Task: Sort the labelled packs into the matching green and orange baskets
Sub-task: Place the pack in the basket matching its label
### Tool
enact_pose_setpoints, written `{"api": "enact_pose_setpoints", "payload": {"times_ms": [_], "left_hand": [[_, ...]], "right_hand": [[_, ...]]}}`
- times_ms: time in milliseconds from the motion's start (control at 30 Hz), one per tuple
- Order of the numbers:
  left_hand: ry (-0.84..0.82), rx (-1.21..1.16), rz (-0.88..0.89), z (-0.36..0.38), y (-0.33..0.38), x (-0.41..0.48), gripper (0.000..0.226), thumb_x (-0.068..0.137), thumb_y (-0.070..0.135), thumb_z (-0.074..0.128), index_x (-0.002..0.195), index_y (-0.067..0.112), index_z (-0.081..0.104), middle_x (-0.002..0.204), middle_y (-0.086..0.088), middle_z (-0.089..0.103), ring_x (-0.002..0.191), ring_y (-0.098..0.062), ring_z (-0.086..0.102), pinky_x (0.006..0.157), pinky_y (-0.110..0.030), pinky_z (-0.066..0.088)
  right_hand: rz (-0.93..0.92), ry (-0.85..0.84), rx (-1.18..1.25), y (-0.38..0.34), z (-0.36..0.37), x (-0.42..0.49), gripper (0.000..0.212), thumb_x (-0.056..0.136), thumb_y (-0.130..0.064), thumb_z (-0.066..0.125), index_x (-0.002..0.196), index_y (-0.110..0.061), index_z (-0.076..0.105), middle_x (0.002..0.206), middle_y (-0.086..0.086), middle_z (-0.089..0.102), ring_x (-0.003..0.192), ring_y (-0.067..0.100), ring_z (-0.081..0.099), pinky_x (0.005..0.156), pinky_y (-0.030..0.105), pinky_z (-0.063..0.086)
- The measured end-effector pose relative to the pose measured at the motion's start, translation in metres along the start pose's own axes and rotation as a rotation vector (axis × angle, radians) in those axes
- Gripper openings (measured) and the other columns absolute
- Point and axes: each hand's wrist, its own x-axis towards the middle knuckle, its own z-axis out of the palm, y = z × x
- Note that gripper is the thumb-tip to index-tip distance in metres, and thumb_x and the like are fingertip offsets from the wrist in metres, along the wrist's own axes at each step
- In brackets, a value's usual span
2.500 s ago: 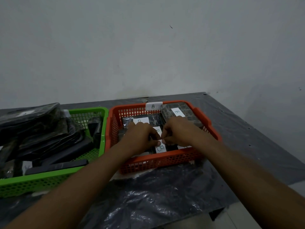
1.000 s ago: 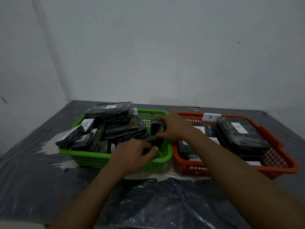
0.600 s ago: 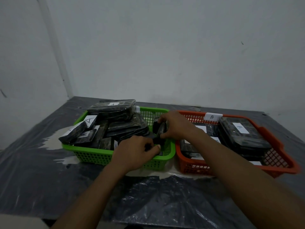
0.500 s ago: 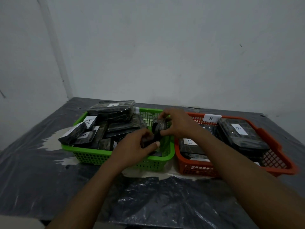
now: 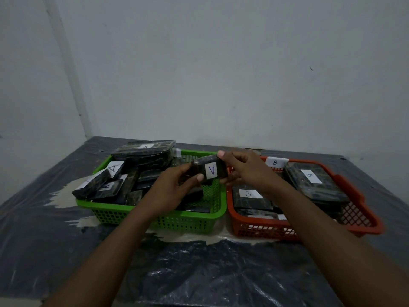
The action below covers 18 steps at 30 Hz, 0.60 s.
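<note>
A dark pack with a white label marked A [image 5: 209, 169] is held above the right end of the green basket [image 5: 194, 216]. My left hand [image 5: 174, 189] grips its left side and my right hand [image 5: 243, 171] grips its right side. The green basket holds several dark packs, some with A labels [image 5: 114, 168]. To its right stands the orange basket [image 5: 363, 216], tagged B [image 5: 275, 162] on its far rim, with dark packs labelled B [image 5: 247, 193] inside.
Both baskets rest on a table covered in dark plastic sheet [image 5: 199, 273]. A white wall stands close behind, and a wall corner [image 5: 66, 69] rises at the left. The table's near edge runs along the bottom of the view.
Both hands moved from the orange basket to the green one, then lifted a pack out of it and turned it so its A label faces me.
</note>
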Motion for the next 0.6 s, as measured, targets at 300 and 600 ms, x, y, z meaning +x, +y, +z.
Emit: {"api": "enact_pose_setpoints", "payload": {"times_ms": [300,600], "left_hand": [[0.028,-0.148,-0.007,-0.001,-0.003,0.002,0.025,0.098,0.043,0.055,0.118,0.033,0.066,0.102,0.013,0.075,0.092,-0.008,0.072,0.081,-0.022,0.056],[0.206,-0.358,-0.09,-0.009,-0.006,0.01,0.043,0.073,0.046,0.079,0.112,0.035,0.067,0.116,0.001,0.073,0.105,-0.015,0.071,0.091,-0.043,0.059]], "right_hand": [[-0.075,-0.108,-0.022,0.005,0.004,-0.006,0.039,0.089,-0.05,0.067,0.117,-0.024,0.061,0.104,0.002,0.076,0.075,0.032,0.077,0.069,0.044,0.064],[-0.031,-0.127,-0.082,0.011,0.021,0.0,0.038,0.093,-0.048,0.066,0.117,-0.019,0.064,0.108,-0.001,0.076,0.101,0.011,0.073,0.081,0.036,0.063]]}}
